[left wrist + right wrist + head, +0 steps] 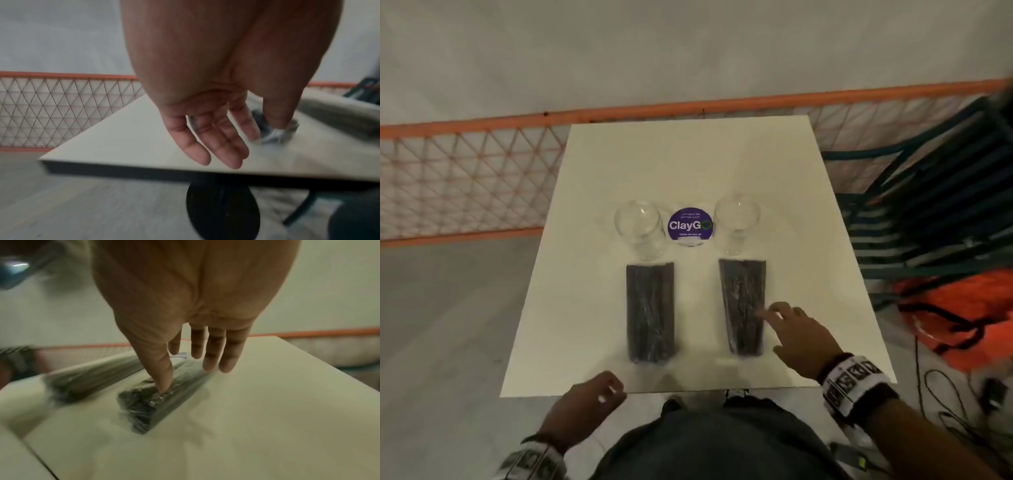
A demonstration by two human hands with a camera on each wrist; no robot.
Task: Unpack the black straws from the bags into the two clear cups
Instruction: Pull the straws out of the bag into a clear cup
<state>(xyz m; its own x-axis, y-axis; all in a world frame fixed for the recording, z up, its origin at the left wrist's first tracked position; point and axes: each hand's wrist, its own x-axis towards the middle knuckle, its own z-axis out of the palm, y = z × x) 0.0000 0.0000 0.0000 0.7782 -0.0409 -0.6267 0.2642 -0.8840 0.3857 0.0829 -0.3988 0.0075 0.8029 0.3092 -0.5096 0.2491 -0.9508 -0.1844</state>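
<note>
On the table [592, 171], two cups [641, 230] stand behind two straw bags [650, 310], a round sticker [690, 224] seemingly flat between the cups.

The head view looked steeply down from above the near edge of the surface [688, 164], facing its far edge and taking in the whole top. The left wrist view sat low, close off the near left corner, looking along the fingers [218, 146]. The right wrist view hung close above the right side. All three shared the right bag of straws [156, 400].
</note>
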